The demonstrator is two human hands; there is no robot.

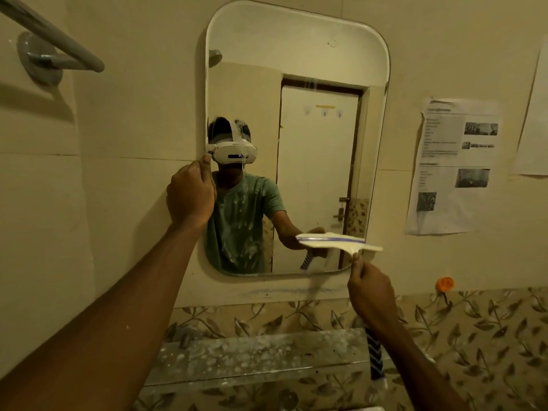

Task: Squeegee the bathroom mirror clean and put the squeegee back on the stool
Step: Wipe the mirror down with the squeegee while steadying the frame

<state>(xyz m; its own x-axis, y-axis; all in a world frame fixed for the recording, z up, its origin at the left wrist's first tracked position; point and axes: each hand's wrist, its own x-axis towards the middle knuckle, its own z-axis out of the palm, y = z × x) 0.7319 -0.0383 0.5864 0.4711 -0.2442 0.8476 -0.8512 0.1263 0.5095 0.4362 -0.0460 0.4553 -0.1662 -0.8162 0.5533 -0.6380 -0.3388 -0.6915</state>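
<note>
- The squeegee [350, 244] is up at the lower right part of the mirror [311, 48]. Its pale blade head lies nearly level against the glass and reaches just past the mirror's right edge.
- Its handle, striped dark blue and white, runs down from the head through the right hand [370, 292] and comes out below the wrist.
- The right hand is wrapped around the handle just under the head, fingers curled around it and the thumb pointing up toward the blade.
- The left hand [189, 194] is at the mirror's left edge at about mid-height. Its fingers are curled around the rim and the thumb tip sits against the frame.
- White soapy streaks [237, 203] run down the lower left of the glass. The upper part looks clearer.
- The mirror is tall with rounded corners and is fixed to a cream tiled wall. It reflects a person in a white headset and a green T-shirt, with a pale door behind.
- Below the mirror a faint bluish smear marks the wall, and under that a glass shelf [252, 357] is speckled with white spots.
- Leaf-patterned tiles [474, 336] cover the lower wall, and a small orange hook [444, 283] sits at their top edge.
- A printed sheet [453, 164] with text and photos hangs on the wall to the right of the mirror, and another paper [533, 114] shows at the frame's edge.
- A grey towel bar [50, 40] is mounted at the upper left.
</note>
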